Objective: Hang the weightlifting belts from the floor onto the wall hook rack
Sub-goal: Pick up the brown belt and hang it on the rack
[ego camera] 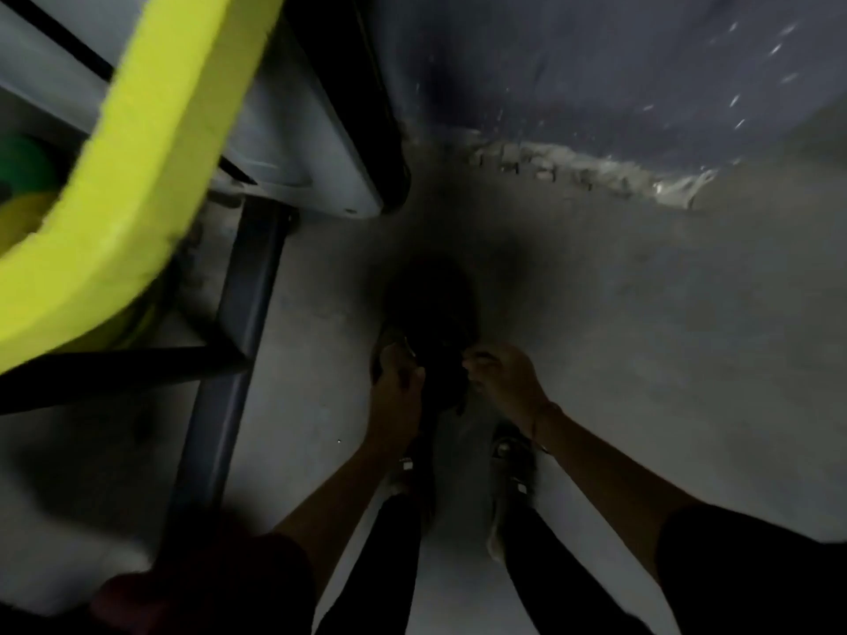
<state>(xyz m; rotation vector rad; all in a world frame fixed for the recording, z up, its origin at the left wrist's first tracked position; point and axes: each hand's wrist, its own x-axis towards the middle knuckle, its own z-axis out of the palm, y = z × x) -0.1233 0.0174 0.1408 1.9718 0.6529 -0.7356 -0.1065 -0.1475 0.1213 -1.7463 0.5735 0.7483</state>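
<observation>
Pretty dark and blurry down here, but I'm bent over the grey concrete floor (pixel 618 336) with both arms reaching down. My left hand (pixel 396 375) and right hand (pixel 502 375) are each closed on an edge of the black weightlifting belt (pixel 433 323), which sits bunched low between them, just ahead of my shoes (pixel 511 456). A big yellow frame bar (pixel 137 144) fills the upper left.
</observation>
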